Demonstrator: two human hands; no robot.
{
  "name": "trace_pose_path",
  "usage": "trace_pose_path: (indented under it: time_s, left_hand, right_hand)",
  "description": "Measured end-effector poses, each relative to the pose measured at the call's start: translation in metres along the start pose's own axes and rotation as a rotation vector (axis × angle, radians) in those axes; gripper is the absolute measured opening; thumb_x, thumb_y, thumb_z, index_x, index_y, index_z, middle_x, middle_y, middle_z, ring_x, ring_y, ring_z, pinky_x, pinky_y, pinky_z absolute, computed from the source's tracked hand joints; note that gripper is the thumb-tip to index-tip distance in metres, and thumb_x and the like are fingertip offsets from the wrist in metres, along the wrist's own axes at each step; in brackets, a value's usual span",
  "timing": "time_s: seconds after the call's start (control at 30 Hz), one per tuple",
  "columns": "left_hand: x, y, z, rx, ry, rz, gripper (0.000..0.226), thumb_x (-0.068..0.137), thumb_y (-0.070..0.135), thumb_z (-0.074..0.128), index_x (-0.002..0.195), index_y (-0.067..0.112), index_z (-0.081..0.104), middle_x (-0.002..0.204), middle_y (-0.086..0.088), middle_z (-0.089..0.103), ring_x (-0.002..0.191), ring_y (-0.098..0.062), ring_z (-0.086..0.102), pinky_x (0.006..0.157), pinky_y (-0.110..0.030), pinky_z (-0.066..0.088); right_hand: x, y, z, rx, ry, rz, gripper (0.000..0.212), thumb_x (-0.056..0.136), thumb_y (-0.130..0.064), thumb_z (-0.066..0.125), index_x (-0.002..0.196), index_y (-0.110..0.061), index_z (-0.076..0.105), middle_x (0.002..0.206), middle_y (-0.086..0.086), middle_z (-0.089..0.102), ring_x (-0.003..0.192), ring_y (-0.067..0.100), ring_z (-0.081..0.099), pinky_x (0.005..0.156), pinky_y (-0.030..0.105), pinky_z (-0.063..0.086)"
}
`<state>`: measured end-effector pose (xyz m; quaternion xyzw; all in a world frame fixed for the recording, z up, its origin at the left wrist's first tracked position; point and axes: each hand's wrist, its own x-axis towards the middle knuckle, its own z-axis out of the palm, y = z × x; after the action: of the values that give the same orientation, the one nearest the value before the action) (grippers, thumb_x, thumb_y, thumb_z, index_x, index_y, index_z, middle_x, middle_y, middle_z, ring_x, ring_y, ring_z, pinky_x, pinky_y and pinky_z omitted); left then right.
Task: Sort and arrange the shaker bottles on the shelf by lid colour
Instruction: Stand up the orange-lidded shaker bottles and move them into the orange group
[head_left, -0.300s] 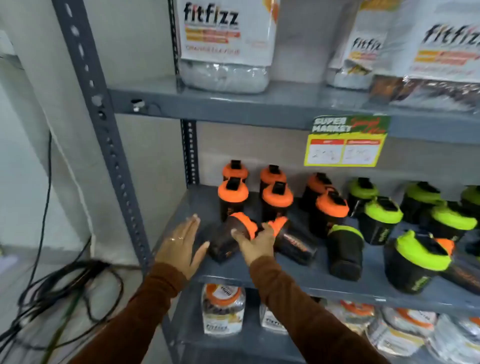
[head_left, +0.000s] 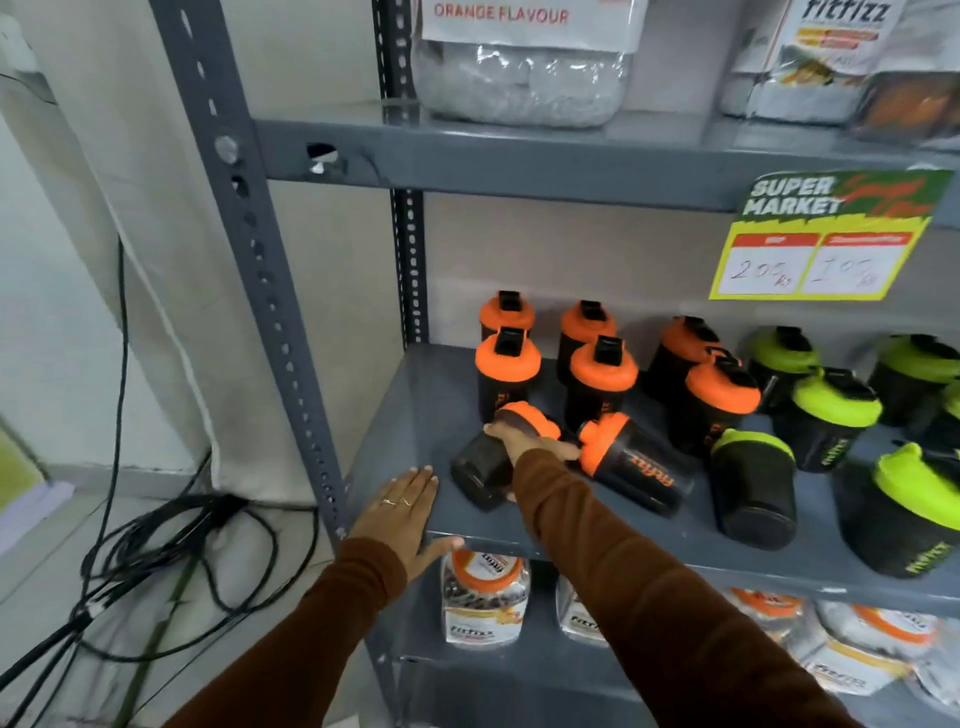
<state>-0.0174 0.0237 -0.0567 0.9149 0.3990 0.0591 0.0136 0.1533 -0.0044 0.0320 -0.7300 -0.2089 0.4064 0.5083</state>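
Several black shaker bottles with orange lids (head_left: 602, 369) stand at the left back of the grey shelf (head_left: 415, 415); several with green lids (head_left: 831, 400) stand to the right. Two orange-lidded bottles lie on their sides near the front. My right hand (head_left: 530, 441) grips the left lying bottle (head_left: 478, 467) near its lid. The other lying bottle (head_left: 639, 470) rests just right of that hand. My left hand (head_left: 405, 512) lies flat and open on the shelf's front left edge, holding nothing.
A grey upright post (head_left: 260, 249) borders the shelf on the left. Black cables (head_left: 171, 545) lie on the floor beside it. Bagged products sit on the shelf above, jars (head_left: 483, 597) on the one below. A yellow price tag (head_left: 821, 244) hangs from the upper shelf.
My right hand has closed over the left lying bottle near its lid. My left hand has dropped flat onto the shelf's front edge. The camera has come closer.
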Motion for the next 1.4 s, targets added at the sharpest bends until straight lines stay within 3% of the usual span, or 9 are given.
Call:
trace_pose_path:
  time_s: [0.07,0.13,0.27,0.43,0.73,0.83,0.93,1.13,1.4]
  left_hand:
    - [0.006,-0.004,0.01,0.016,-0.095,0.03,0.092,0.083,0.069,0.002,0.106,0.004,0.064,0.108,-0.01,0.069,0.097,-0.023,0.066,0.074,-0.04,0.055]
    - [0.008,-0.004,0.011,0.027,-0.067,0.024,0.093,0.083,0.069,0.001,0.106,0.004,0.064,0.109,-0.01,0.069,0.098,-0.023,0.066,0.073,-0.041,0.055]
    - [0.007,-0.004,0.011,0.022,-0.093,0.044,0.093,0.083,0.068,0.0,0.105,0.004,0.065,0.107,-0.01,0.069,0.096,-0.022,0.066,0.072,-0.039,0.055]
    - [0.005,-0.002,0.008,0.027,-0.113,0.031,0.094,0.083,0.068,-0.002,0.103,0.005,0.065,0.105,-0.009,0.07,0.095,-0.021,0.067,0.075,-0.037,0.055]
    - [-0.001,0.007,0.004,0.03,-0.08,0.012,0.105,0.077,0.074,-0.007,0.118,0.0,0.055,0.122,-0.018,0.06,0.111,-0.028,0.058,0.092,-0.042,0.046]
    - [0.002,0.009,0.004,0.02,-0.092,0.013,0.133,0.042,0.082,-0.031,0.142,0.006,0.013,0.152,-0.013,0.016,0.14,-0.024,0.016,0.114,-0.034,0.011]
    - [0.002,0.009,0.003,0.05,-0.109,0.016,0.138,0.031,0.081,-0.036,0.143,0.009,0.001,0.154,-0.009,0.005,0.141,-0.021,0.004,0.114,-0.032,0.002]
    - [0.0,0.013,0.0,0.049,-0.121,-0.005,0.087,0.082,0.067,0.025,0.143,0.009,0.0,0.154,-0.009,0.002,0.142,-0.02,0.002,0.114,-0.031,0.0]
    - [0.0,0.013,0.001,0.037,-0.063,0.002,0.086,0.082,0.065,0.03,0.143,0.009,0.005,0.154,-0.01,0.007,0.141,-0.022,0.005,0.114,-0.033,0.003]
  right_hand:
    - [0.006,0.004,0.004,0.104,0.054,0.017,0.053,0.084,-0.006,0.06,0.129,0.007,0.036,0.138,0.021,0.042,0.122,0.031,0.047,0.039,0.0,0.038]
    - [-0.013,0.014,0.005,0.143,0.234,0.016,0.08,0.071,-0.014,0.076,0.132,0.004,0.028,0.136,0.021,0.039,0.122,0.034,0.045,0.077,0.015,0.05]
    - [-0.035,0.038,0.011,-0.009,0.405,-0.352,0.105,0.053,-0.019,0.087,0.136,-0.003,0.024,0.136,0.02,0.035,0.128,0.032,0.036,0.106,0.036,0.032]
    - [-0.041,0.052,0.008,-0.291,0.358,-0.639,0.097,0.053,-0.021,0.085,0.132,-0.004,0.031,0.132,0.019,0.036,0.126,0.031,0.033,0.107,0.035,0.029]
    - [-0.035,0.083,-0.021,-0.379,0.103,-0.588,0.114,0.054,-0.007,0.076,0.142,-0.005,0.004,0.147,0.02,0.012,0.139,0.031,0.014,0.11,0.026,0.014]
    - [-0.026,0.077,-0.053,-0.584,0.355,-0.701,0.101,0.055,0.001,0.073,0.139,0.004,0.017,0.144,0.029,0.024,0.137,0.04,0.02,0.115,0.038,0.012]
    - [-0.007,0.062,-0.077,-0.903,0.649,-0.697,0.103,0.048,-0.007,0.079,0.135,0.008,0.025,0.139,0.035,0.033,0.134,0.049,0.024,0.111,0.053,0.008]
    - [0.006,0.063,-0.089,-1.159,0.679,-0.514,0.094,0.055,-0.008,0.079,0.135,-0.001,0.03,0.123,0.026,0.051,0.117,0.043,0.045,0.105,0.066,0.023]
    - [-0.021,0.064,-0.076,-0.268,0.547,-0.644,0.101,0.063,-0.012,0.082,0.14,-0.002,0.017,0.139,0.026,0.028,0.131,0.037,0.027,0.111,0.038,0.021]
